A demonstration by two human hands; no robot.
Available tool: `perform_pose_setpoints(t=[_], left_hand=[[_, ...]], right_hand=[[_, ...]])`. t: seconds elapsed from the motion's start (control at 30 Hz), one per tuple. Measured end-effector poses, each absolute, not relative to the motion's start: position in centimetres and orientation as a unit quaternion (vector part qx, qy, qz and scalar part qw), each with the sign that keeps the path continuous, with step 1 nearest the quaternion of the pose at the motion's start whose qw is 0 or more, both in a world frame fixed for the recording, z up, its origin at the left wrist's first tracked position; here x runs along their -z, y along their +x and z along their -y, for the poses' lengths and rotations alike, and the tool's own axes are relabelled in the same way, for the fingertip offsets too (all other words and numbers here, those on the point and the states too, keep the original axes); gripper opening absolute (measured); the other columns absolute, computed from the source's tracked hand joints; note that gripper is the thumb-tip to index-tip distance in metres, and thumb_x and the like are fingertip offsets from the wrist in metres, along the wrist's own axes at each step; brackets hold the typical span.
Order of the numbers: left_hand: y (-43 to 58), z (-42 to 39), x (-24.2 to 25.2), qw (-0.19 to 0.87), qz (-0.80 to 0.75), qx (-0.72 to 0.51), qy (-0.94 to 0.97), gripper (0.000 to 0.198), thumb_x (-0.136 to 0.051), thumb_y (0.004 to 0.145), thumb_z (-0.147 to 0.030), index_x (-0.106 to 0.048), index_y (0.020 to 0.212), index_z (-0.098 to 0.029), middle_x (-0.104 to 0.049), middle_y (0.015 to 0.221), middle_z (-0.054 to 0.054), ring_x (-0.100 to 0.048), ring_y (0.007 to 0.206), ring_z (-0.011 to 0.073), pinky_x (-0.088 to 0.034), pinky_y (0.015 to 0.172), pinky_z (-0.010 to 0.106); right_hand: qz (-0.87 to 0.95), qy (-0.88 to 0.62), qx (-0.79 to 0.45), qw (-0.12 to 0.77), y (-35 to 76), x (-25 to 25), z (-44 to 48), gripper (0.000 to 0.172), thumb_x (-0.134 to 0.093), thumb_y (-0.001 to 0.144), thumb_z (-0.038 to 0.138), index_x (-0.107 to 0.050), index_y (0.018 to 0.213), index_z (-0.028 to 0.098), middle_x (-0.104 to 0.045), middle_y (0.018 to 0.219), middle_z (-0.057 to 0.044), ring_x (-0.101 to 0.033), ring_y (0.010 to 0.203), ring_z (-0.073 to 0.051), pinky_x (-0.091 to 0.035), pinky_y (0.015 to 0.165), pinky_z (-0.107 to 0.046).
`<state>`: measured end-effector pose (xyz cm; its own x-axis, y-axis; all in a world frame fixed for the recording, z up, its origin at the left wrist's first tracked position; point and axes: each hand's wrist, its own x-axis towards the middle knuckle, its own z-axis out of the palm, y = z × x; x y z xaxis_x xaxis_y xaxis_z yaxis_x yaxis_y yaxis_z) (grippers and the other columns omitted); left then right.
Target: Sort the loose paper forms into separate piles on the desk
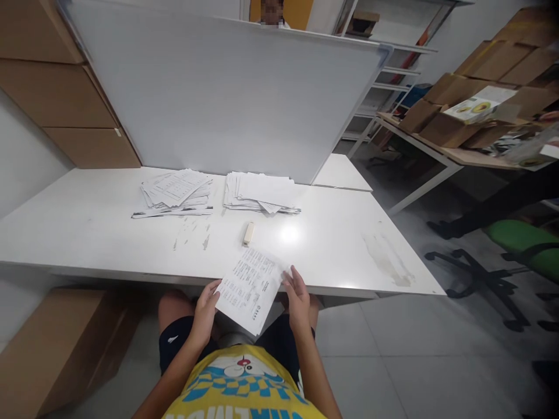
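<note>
In the head view, we look down past a yellow shirt [244, 378] and dark shorts [177, 343] at a white table [329, 227]. Near the middle, at the table's near edge, we see printed paper [248, 288], tilted, its nearer part out over the lap. The left hand [206, 305] is closed on its left edge, thumb on top. The right hand [298, 295] is at its right edge, fingers raised and slightly bent; we cannot tell whether they grip it (that edge is blurred).

Just beyond the paper's far corner lies a small cream-coloured block [248, 233], too small for us to identify. Farther back are two piles of sheets: a fanned, untidy left pile [177, 192] and a somewhat neater right pile [262, 192]. Behind them stands a pale upright panel [227, 93], with part of a person [273, 14] showing above it.

At far left we find stacked cardboard boxes [82, 96]; at near left, a large carton [56, 343] on the floor. On the right are a second table [437, 152] piled with brown boxes [458, 87], a green chair [524, 241] and another person's dark-clad leg [493, 201].
</note>
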<state>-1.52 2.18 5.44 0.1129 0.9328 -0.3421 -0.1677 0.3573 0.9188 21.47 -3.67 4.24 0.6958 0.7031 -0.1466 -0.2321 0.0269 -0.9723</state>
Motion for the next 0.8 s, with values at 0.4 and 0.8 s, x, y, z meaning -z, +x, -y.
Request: perform_pose_setpoints(t=[0.4,0.8], left_hand=[[-0.8,-2.0,-4.9,0.67,-0.449,-0.311,0.502,0.047,-0.061,0.061,-0.02,-0.07,0.107,-0.017,-0.071,0.115,0.011,-0.061,0.115,0.0292,-0.044,0.103,0.042],[2.5,0.3,-4.6,0.774,-0.366,-0.332,0.396,0.081,-0.078,0.07,-0.054,-0.049,0.14,-0.023,-0.062,0.133,0.014,-0.061,0.118,0.0307,-0.05,0.097,0.041]], right_hand=[[0.084,-0.578,-0.478,0.656,20.8,-2.3,6.8,0.055,-0.079,0.065,0.047,-0.068,0.11,0.018,-0.073,0.107,-0.01,-0.066,0.105,-0.03,-0.055,0.088,-0.043],[-0.03,-0.466,-0.335,0.818,17.5,-4.8,5.0,0.064,-0.065,0.078,0.034,-0.052,0.139,0.019,-0.061,0.135,-0.008,-0.056,0.124,-0.024,-0.038,0.114,-0.046]])
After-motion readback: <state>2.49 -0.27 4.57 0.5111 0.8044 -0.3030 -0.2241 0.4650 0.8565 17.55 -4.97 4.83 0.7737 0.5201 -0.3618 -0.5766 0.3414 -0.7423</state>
